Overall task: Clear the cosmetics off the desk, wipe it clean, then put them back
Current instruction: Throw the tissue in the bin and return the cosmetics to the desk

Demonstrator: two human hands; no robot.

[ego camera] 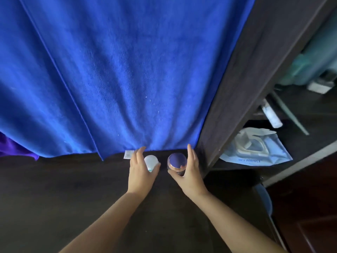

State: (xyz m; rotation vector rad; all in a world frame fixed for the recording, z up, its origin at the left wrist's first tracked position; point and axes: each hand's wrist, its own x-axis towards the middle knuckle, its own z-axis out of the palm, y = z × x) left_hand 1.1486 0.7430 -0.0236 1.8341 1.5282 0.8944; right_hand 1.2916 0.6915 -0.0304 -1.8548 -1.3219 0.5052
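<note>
Jars gripped at desk's back edge

White-capped jar [151,161] and purple-lidded jar [177,162] stand side by side on the dark desk [73,189]. Left hand [141,172] and right hand [187,172] each curl around one. Blue towel [118,79] hanging just behind could snag a lid and topple a jar.

Dark desk [73,198] w/ white-capped bottle [151,160] & purple-lidded jar [177,161] side by side near back edge.

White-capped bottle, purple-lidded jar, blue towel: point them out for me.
white-capped bottle [151,159], head view, on its white cap.
purple-lidded jar [177,160], head view, on the lid top.
blue towel [116,73], head view, on its hanging middle.
</note>
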